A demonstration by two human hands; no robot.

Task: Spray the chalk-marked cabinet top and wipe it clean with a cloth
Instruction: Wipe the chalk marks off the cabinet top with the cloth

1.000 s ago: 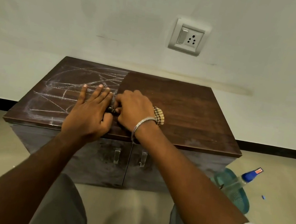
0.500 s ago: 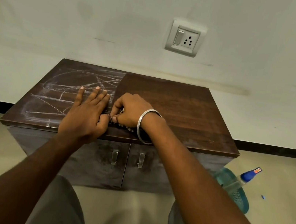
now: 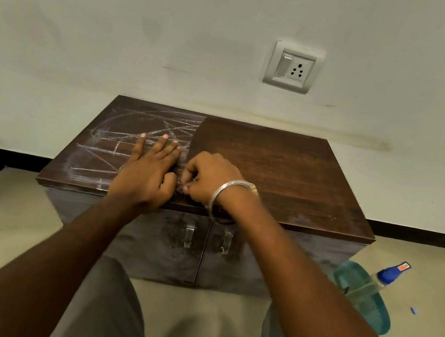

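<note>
The dark wooden cabinet top [image 3: 286, 175] carries white chalk lines [image 3: 108, 151] across its left half, while the right half is bare wood with a sharp straight border between them. My left hand [image 3: 145, 174] lies flat on the chalked half, fingers straight. Beside its thumb, my right hand [image 3: 208, 177] has its fingers curled, and the tips pinch something small and dark on the border near the front edge. What it is cannot be made out. A clear spray bottle with a blue cap [image 3: 368, 285] lies on the floor at the right. No cloth is in view.
A teal plastic basket [image 3: 375, 318] sits on the floor under the bottle, right of the cabinet. Two door handles [image 3: 189, 237] are on the cabinet front. A wall socket [image 3: 293, 66] is above. My knees are close to the cabinet front.
My right hand has slid toward the front edge along the border, its wrist turning outward. My left hand has stayed flat in place.
</note>
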